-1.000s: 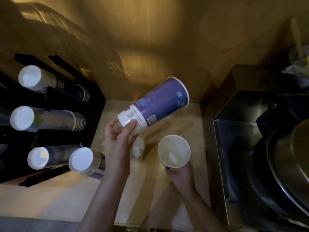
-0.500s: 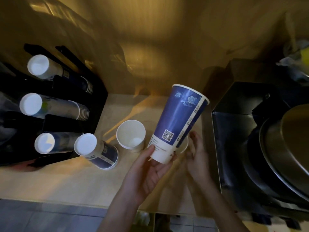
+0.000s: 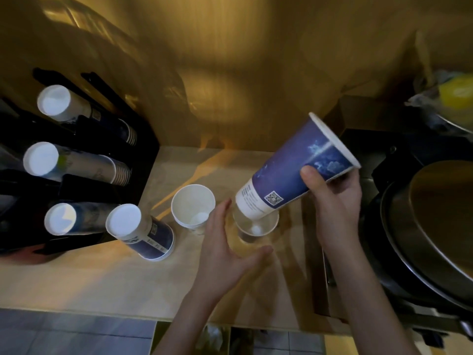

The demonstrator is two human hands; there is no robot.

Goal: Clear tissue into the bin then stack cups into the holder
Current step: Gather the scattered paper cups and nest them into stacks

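My right hand (image 3: 335,198) grips a tall blue paper cup (image 3: 297,172) near its rim, tilted, its white base dipping into an upright cup (image 3: 258,226) on the counter. My left hand (image 3: 225,249) is spread open just left of that cup, holding nothing. Another upright white cup (image 3: 193,207) stands further left. A blue cup (image 3: 140,231) lies upside down and leaning beside the black cup holder (image 3: 143,160), which carries three stacks of cups (image 3: 76,165) pointing outward.
A beige counter (image 3: 89,272) runs under everything, its front edge near the bottom. A dark steel sink with a large metal pan (image 3: 435,226) fills the right side. A yellow item (image 3: 455,92) sits at the far right. A brown wall stands behind.
The tall blue cup passed from my left hand to my right hand and tilted right. Its base came down into the right upright cup. My left hand let go and opened.
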